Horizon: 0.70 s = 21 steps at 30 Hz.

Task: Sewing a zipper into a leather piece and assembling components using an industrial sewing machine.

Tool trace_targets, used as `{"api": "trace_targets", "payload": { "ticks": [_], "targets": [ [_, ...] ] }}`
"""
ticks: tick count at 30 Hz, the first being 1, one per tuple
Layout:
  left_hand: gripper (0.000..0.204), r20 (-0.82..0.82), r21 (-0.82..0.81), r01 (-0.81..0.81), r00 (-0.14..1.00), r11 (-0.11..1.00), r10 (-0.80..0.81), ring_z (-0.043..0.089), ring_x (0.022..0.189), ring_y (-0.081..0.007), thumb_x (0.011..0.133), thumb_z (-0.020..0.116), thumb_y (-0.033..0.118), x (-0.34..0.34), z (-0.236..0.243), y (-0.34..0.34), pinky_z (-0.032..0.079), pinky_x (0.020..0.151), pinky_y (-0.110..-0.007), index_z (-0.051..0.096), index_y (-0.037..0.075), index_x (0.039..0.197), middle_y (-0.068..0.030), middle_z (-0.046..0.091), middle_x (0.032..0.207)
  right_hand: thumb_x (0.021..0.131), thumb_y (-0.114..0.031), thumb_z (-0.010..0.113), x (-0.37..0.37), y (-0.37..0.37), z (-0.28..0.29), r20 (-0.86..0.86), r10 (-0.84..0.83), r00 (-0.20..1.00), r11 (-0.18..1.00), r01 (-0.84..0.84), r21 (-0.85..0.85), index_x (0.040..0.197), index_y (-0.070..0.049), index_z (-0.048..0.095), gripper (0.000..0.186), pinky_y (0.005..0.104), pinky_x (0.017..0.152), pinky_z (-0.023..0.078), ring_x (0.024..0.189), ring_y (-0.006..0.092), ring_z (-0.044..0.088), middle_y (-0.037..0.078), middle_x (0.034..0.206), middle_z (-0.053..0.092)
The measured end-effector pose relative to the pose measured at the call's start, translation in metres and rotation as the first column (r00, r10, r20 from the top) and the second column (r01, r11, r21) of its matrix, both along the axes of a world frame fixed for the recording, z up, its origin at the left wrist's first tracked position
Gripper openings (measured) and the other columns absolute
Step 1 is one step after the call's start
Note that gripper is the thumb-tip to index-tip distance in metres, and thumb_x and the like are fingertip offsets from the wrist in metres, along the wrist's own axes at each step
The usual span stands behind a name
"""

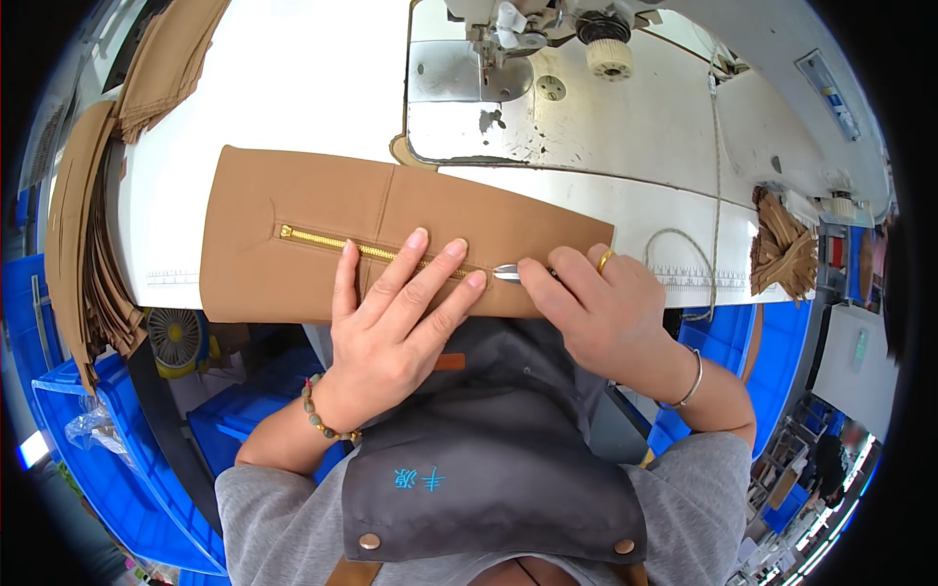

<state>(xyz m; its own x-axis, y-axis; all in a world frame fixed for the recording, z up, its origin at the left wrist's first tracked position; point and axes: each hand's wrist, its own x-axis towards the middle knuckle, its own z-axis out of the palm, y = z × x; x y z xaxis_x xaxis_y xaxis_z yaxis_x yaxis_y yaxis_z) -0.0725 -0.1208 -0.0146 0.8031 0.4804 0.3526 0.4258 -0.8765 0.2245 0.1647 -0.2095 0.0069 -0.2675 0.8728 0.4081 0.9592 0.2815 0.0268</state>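
Observation:
A tan fabric piece (264,186) with a stitched seam lies along the front of the white table, and a gold zipper (313,237) runs lengthwise in it. My left hand (391,347) rests on it, fingers spread and flat over the zipper, partly hiding it. My right hand (601,308), closed round small metal snips (507,272), holds their tips at the zipper line, just right of my left fingertips.
A sewing machine (508,73) stands at the back. Tan piece stacks (83,225) lie left; a tan bundle (782,244) lies right. Blue bins (117,469) and a small fan (176,342) are below the table. A distant person (831,459) is at far right.

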Motion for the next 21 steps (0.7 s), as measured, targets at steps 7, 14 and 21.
{"api": "trace_targets", "payload": {
  "ticks": [7, 14, 21],
  "targets": [
    [0.046, 0.013, -0.001, 0.000, 1.000, 1.000, 0.000, 0.059, 0.138, -0.0282, 0.084, 0.082, 0.021, 0.000, 0.000, 0.000, 0.029, 0.123, -0.057, 0.076, 0.025, 0.129, -0.0030, 0.068, 0.142, 0.075, -0.018, 0.068, 0.004, 0.001, -0.002, -0.129, 0.007, 0.992, 0.999, -0.013, -0.043, 0.104, -0.016, 0.068, 0.028, 0.0285, 0.049, 0.039, 0.063, 0.0144, 0.050, -0.002, 0.083, 0.053],
    [0.045, 0.021, -0.011, -0.005, 1.000, 1.000, 0.005, 0.061, 0.137, -0.0280, 0.084, 0.083, 0.021, 0.000, -0.001, 0.001, 0.029, 0.123, -0.056, 0.077, 0.026, 0.128, -0.0027, 0.069, 0.141, 0.076, -0.011, 0.068, 0.014, 0.009, 0.003, -0.263, 0.008, 0.965, 0.992, -0.041, -0.119, 0.107, -0.015, 0.068, 0.031, 0.0332, 0.054, 0.046, 0.067, 0.0176, 0.056, -0.001, 0.086, 0.055],
    [0.044, 0.016, -0.008, -0.009, 1.000, 1.000, 0.009, 0.061, 0.136, -0.0278, 0.084, 0.083, 0.023, 0.000, -0.001, 0.001, 0.029, 0.123, -0.056, 0.077, 0.027, 0.128, -0.0025, 0.069, 0.140, 0.078, -0.014, 0.068, 0.019, 0.016, 0.011, -0.171, 0.061, 0.983, 0.984, -0.088, -0.157, 0.107, -0.016, 0.066, 0.029, 0.0320, 0.053, 0.045, 0.068, 0.0162, 0.055, -0.001, 0.085, 0.052]
  ]
}}
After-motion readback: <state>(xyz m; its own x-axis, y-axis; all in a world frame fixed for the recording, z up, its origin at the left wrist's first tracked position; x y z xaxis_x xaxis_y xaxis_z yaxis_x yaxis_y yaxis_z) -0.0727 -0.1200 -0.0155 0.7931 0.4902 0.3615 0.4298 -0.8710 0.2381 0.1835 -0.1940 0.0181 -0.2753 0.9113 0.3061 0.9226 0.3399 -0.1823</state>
